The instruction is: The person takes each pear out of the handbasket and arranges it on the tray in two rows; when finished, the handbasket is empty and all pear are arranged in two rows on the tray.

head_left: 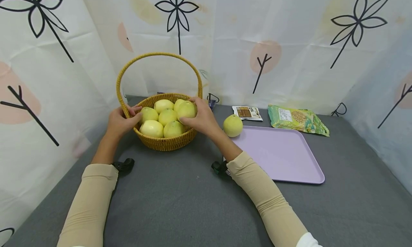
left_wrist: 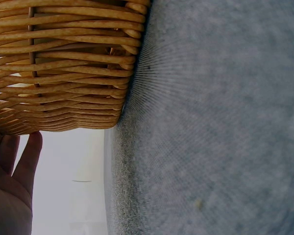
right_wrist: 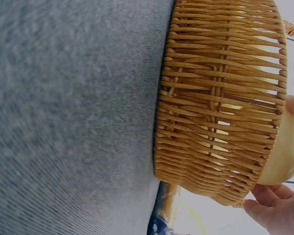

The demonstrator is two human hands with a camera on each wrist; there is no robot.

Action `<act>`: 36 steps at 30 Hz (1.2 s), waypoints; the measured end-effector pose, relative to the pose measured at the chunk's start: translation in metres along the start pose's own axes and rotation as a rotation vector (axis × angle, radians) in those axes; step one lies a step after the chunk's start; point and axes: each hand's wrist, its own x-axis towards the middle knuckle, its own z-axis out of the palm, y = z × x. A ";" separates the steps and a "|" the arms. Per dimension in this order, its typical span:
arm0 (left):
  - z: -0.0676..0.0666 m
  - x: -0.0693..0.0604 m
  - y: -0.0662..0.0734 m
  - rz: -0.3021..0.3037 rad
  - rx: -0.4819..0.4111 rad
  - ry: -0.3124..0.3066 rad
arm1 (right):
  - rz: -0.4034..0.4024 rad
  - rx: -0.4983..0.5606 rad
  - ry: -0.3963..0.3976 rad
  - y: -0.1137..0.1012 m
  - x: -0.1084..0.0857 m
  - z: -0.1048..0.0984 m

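Observation:
A yellow wicker basket (head_left: 165, 143) with a tall arched handle stands on the grey table, filled with several round, pale yellow-green fruits (head_left: 167, 117). My left hand (head_left: 122, 120) grips the basket's left side by the foot of the handle, thumb over the rim. In the left wrist view its fingers (left_wrist: 28, 156) touch the outer weave. At the basket's right side, my right hand (head_left: 206, 118) holds one yellow-green fruit (head_left: 187, 109) that sits above the others. The right wrist view shows that fruit (right_wrist: 284, 152) at the rim, between thumb and fingers.
To the right lies a lilac tray (head_left: 280, 154), with a single fruit (head_left: 233, 125) by its back left corner. Behind it are a small brown-and-white packet (head_left: 247, 113) and a green-yellow bag (head_left: 297, 120). A patterned curtain (head_left: 231, 61) closes off the table's back and sides.

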 end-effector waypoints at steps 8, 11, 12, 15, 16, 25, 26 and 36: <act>-0.001 0.000 0.000 -0.006 -0.014 -0.003 | -0.001 0.003 -0.001 -0.008 -0.001 -0.006; -0.001 0.000 0.001 -0.012 -0.019 -0.005 | -0.005 0.010 0.003 -0.011 -0.002 -0.009; -0.001 0.000 0.001 -0.014 -0.019 -0.005 | -0.007 0.013 0.004 -0.012 -0.002 -0.010; -0.001 0.001 0.000 -0.014 -0.022 -0.008 | -0.012 0.021 0.003 -0.014 -0.002 -0.012; -0.002 0.001 -0.001 -0.016 -0.023 -0.009 | -0.016 0.025 0.004 -0.015 -0.002 -0.013; -0.001 0.002 -0.002 -0.017 -0.014 -0.002 | -0.013 0.036 0.017 -0.020 -0.008 -0.026; -0.001 0.002 -0.003 -0.016 -0.017 -0.002 | -0.009 0.037 0.015 -0.021 -0.009 -0.027; 0.000 0.002 -0.005 0.004 -0.022 -0.001 | -0.012 0.069 0.026 -0.021 -0.023 -0.048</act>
